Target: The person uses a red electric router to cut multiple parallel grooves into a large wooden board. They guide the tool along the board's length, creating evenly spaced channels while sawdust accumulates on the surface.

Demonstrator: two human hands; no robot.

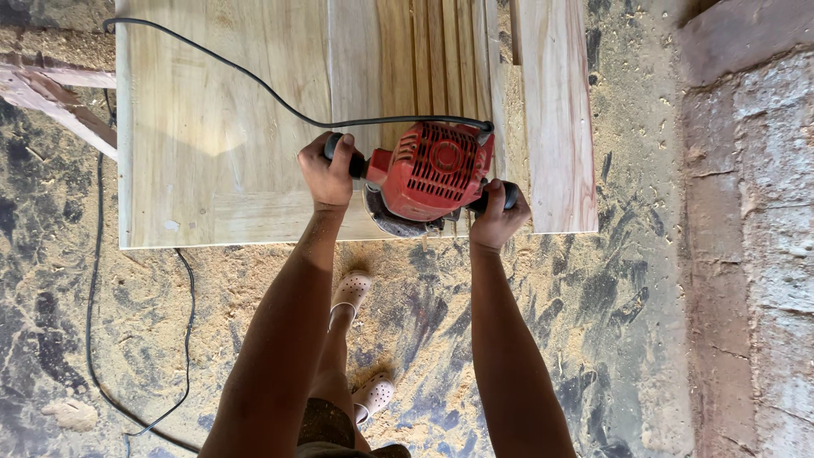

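Gripping red router (434,174) amid sawdust (441,314), boards (212,127)

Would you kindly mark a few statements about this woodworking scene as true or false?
1. Both hands grip the router's handles. True: left hand, right hand, red router.
2. The router sits in the middle of the board. False: it is at the near edge of the board.
3. A black cord runs across the board. True.
4. The floor is swept clean. False: sawdust covers it.
5. The person is barefoot. False: pale clogs are on the feet.
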